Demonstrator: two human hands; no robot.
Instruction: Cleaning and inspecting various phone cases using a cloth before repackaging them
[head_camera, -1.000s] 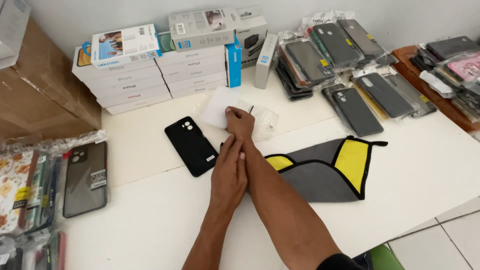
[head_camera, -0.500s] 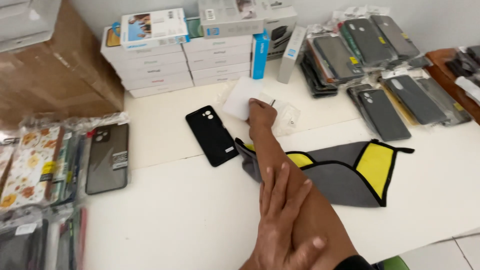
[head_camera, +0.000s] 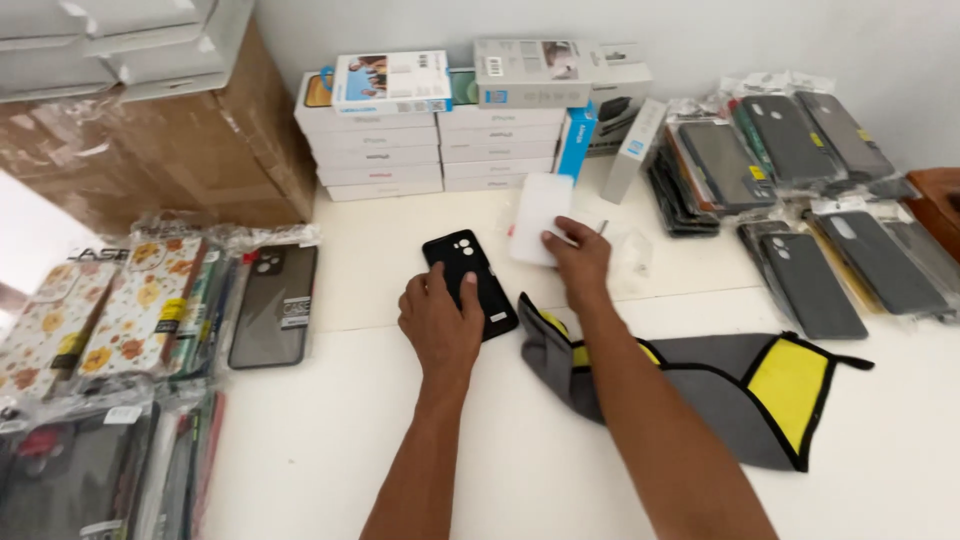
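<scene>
In the middle of the frame the left hand (head_camera: 440, 325) lies on the lower part of a black phone (head_camera: 469, 281), which rests back side up on the white bench (head_camera: 400, 440). The fingers are spread over the phone and press on it; the grip is not closed around it, the hand only rests on top. Just to the right, the right hand (head_camera: 578, 262) touches the lower edge of a flat white packet (head_camera: 540, 218) that lies on the bench above the phone. Its fingers are on the packet, but whether they pinch it or only press on it cannot be told. The right forearm crosses over a grey and yellow cloth (head_camera: 745, 395), spread in the lower right of the frame.

As far as the picture shows, the work is at an early point: the phone lies flat and is not lifted, and the white packet looks unopened. A small clear plastic bag (head_camera: 633, 262) lies just right of the right hand.

At the top of the frame there is a stack of white boxes (head_camera: 380, 155). In the upper right lie many dark phone cases in bags (head_camera: 800, 200), at the left edge flowered cases in bags (head_camera: 90, 310), and in the upper left cardboard cartons (head_camera: 150, 140).
</scene>
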